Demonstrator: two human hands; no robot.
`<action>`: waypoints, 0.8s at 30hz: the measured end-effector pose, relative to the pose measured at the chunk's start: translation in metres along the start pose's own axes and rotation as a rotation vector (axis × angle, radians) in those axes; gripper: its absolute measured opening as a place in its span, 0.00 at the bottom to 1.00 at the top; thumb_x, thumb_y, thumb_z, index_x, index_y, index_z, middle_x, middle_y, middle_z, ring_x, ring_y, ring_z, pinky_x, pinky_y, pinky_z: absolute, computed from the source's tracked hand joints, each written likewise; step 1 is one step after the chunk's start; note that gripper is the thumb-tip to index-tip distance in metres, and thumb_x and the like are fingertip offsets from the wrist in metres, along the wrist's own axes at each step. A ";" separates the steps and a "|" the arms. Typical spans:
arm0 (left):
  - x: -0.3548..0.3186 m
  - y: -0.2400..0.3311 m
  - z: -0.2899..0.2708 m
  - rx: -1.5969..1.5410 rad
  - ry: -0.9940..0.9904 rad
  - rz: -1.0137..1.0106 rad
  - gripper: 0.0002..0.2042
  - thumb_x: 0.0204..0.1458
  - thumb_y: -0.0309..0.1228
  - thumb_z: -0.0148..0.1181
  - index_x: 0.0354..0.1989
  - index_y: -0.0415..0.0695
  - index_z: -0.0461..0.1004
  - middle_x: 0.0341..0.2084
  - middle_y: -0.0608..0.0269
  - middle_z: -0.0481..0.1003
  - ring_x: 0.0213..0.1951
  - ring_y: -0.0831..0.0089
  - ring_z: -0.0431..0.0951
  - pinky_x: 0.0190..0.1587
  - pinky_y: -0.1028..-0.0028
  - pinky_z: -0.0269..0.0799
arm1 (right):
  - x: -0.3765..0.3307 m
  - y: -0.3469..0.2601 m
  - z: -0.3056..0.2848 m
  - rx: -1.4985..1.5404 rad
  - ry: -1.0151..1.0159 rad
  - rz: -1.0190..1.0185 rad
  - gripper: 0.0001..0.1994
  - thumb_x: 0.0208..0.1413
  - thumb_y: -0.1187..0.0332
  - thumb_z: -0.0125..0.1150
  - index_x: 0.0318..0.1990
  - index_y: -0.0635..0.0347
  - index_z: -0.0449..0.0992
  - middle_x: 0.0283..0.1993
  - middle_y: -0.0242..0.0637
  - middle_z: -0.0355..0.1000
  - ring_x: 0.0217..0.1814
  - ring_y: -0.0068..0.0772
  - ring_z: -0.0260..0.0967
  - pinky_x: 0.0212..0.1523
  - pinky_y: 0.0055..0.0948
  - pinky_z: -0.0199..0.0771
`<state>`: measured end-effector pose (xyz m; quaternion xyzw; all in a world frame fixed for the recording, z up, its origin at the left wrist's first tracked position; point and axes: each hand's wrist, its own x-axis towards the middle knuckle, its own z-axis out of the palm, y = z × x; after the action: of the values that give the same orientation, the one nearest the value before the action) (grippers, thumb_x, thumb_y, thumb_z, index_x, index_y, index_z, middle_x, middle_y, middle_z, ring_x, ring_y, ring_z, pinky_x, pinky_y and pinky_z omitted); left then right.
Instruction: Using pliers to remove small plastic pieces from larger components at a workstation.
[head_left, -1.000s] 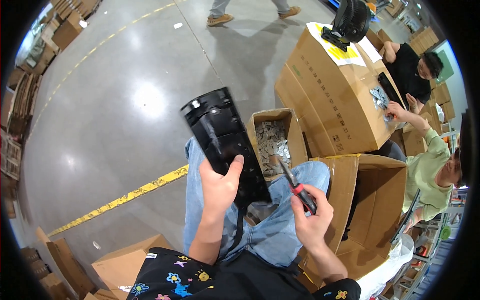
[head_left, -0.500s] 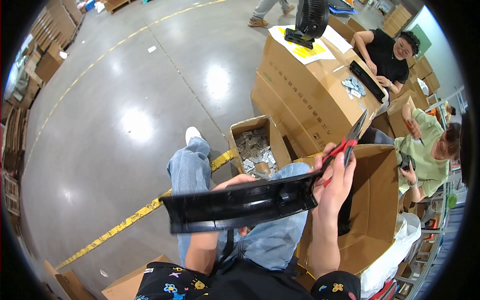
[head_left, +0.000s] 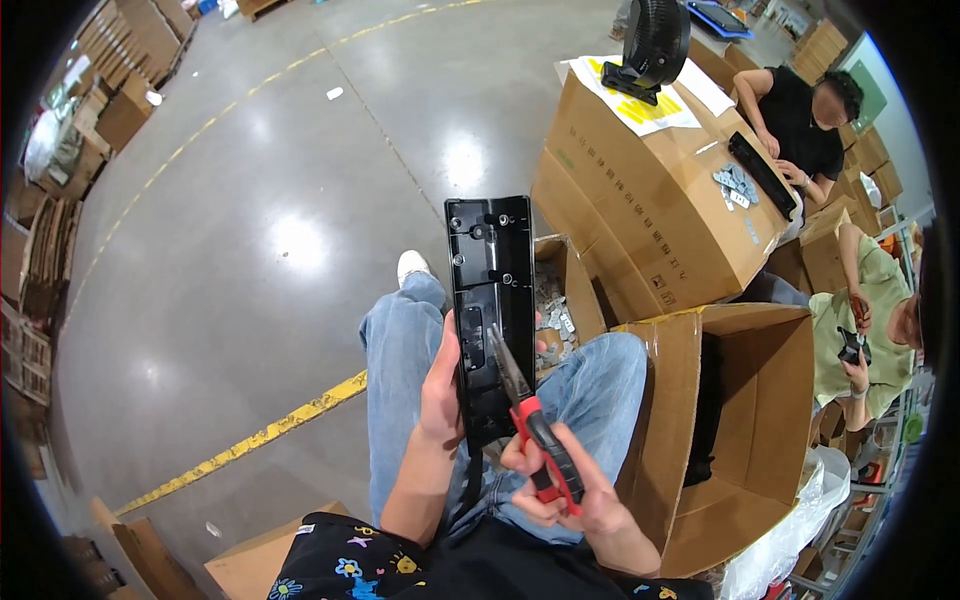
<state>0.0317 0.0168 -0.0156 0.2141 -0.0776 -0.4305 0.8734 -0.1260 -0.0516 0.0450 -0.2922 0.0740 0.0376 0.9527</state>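
A long black plastic housing (head_left: 515, 262) stands nearly upright above my lap, its hollow inner side with small screw posts facing me. My left hand (head_left: 440, 385) is closed round its left edge, with fingertips just showing past the right edge. In my right hand (head_left: 575, 490) is a pair of long-nose pliers (head_left: 541, 435) with red and black handles. The plier tips point up and left over the lower middle of the housing; whether they touch it I cannot tell.
A carton of small grey metal plates (head_left: 562, 318) stands beyond my knees. To my right is a large open carton (head_left: 745, 430) with something black inside. A big carton (head_left: 640, 190) bears a black fan (head_left: 655, 45). Two people (head_left: 800, 120) work at the right.
The housing has turned from lying crosswise to standing lengthwise. My right hand with the pliers has left its right end and come down and left over its inner side.
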 end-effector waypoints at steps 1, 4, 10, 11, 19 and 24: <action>-0.002 -0.001 -0.001 0.000 0.006 -0.001 0.28 0.62 0.49 0.37 0.62 0.41 0.51 0.53 0.41 0.65 0.48 0.56 0.74 0.45 0.64 0.76 | 0.002 0.006 -0.001 0.030 -0.013 0.000 0.34 0.46 0.45 0.65 0.47 0.61 0.55 0.45 0.41 0.51 0.20 0.16 0.47 0.21 0.18 0.49; -0.005 -0.002 -0.001 0.033 -0.153 0.069 0.32 0.57 0.53 0.46 0.62 0.45 0.48 0.52 0.39 0.64 0.48 0.54 0.73 0.46 0.60 0.75 | 0.006 0.012 0.002 0.034 -0.012 -0.026 0.34 0.46 0.47 0.66 0.47 0.60 0.54 0.44 0.41 0.50 0.21 0.15 0.47 0.21 0.17 0.49; -0.007 0.000 0.000 0.133 -0.210 0.103 0.30 0.57 0.51 0.48 0.59 0.48 0.46 0.56 0.39 0.58 0.53 0.49 0.69 0.50 0.50 0.71 | 0.004 0.008 0.011 0.038 -0.059 -0.034 0.33 0.46 0.48 0.67 0.47 0.60 0.54 0.42 0.40 0.49 0.21 0.14 0.46 0.20 0.15 0.49; -0.007 0.001 -0.001 0.131 -0.252 0.081 0.29 0.57 0.51 0.48 0.59 0.48 0.46 0.57 0.40 0.57 0.55 0.49 0.67 0.51 0.48 0.70 | 0.003 0.008 0.014 0.027 -0.028 -0.028 0.33 0.47 0.47 0.66 0.46 0.60 0.54 0.42 0.40 0.49 0.21 0.13 0.46 0.20 0.15 0.48; -0.010 -0.001 -0.002 0.121 -0.258 0.107 0.30 0.57 0.48 0.51 0.60 0.48 0.46 0.60 0.43 0.54 0.57 0.49 0.65 0.52 0.46 0.69 | -0.005 0.007 0.024 0.113 0.035 -0.034 0.26 0.58 0.45 0.51 0.45 0.61 0.55 0.39 0.39 0.50 0.19 0.13 0.44 0.19 0.16 0.47; -0.013 -0.001 -0.003 0.133 -0.222 0.111 0.31 0.56 0.48 0.51 0.60 0.47 0.45 0.59 0.43 0.56 0.54 0.49 0.69 0.50 0.49 0.72 | -0.006 0.006 0.030 0.013 0.117 0.013 0.19 0.62 0.51 0.47 0.43 0.59 0.56 0.38 0.38 0.51 0.19 0.13 0.43 0.19 0.16 0.47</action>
<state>0.0236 0.0276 -0.0175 0.2178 -0.2138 -0.3967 0.8657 -0.1291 -0.0297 0.0670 -0.2870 0.1319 0.0261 0.9484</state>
